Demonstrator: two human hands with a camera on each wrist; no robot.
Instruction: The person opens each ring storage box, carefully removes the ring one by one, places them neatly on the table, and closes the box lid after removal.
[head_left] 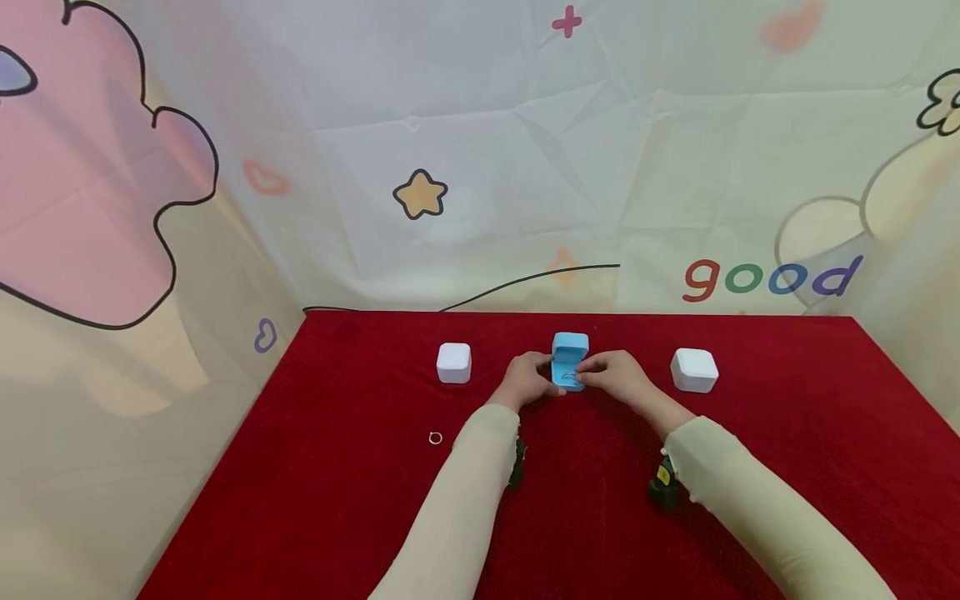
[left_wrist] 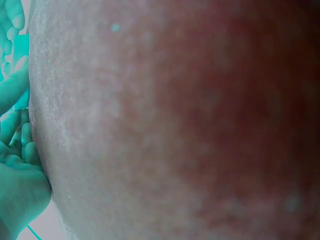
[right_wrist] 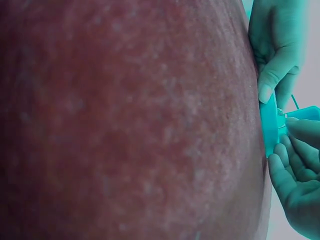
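Your left grip [head_left: 525, 381] curls round the open light-blue hinged box [head_left: 569, 355]; right grip [head_left: 617, 377] seems to pinch the thin silver-coloured ring [head_left: 567, 376] inside it. Box tilt or a loose pinch could drop the ring.

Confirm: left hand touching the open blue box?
Touching: the right wrist view shows the left hand with its thumb against the blue box.

From the bottom of the head view, the left forearm [head_left: 461, 500] slants up and rightward, the right forearm [head_left: 761, 492] up and leftward; right of centre, the left hand [head_left: 527, 380] grips, the right hand [head_left: 617, 373] pinches close beside it
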